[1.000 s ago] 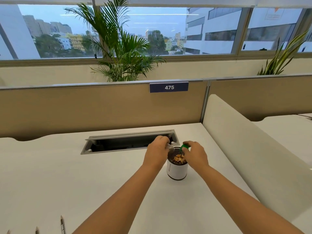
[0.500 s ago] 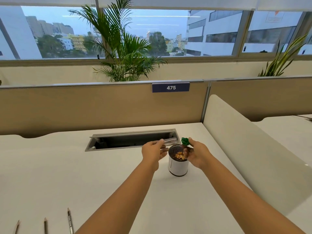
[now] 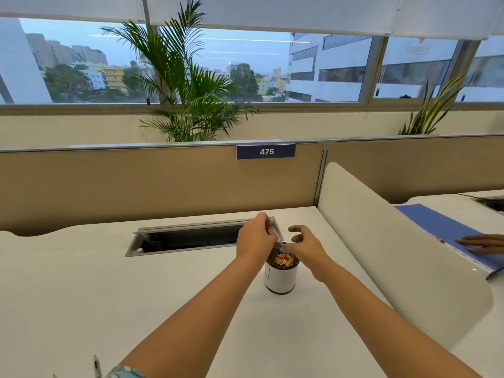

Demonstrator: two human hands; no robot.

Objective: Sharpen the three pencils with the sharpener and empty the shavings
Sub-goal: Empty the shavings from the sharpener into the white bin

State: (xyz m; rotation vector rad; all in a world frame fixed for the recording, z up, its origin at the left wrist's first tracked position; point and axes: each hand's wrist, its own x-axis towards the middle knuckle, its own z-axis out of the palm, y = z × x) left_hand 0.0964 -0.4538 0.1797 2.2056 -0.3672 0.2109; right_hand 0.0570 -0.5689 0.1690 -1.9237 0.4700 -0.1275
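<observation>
The left hand [image 3: 255, 237], fingers pinched on the clear plastic sharpener casing [image 3: 273, 232], has risen and tipped it over the white cylindrical cup [image 3: 279, 279] of brown shavings [image 3: 283, 260], so emptying looks nearly done, while the right hand [image 3: 306, 245], fingers loosely curled, barely shows the green sharpener piece [image 3: 299, 240] it held up half a second ago.

The white number "475" stands on a dark blue label [image 3: 265, 151] fixed at the top edge of the tan partition [image 3: 136, 184] behind the desk. No other text is legible.

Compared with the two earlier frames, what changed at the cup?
The left hand lifted its clear sharpener part higher above the cup. The right hand, which pinched a green piece beside the rim, now has fingers spread, the green barely visible. The cup stayed put, with its shavings inside.
</observation>
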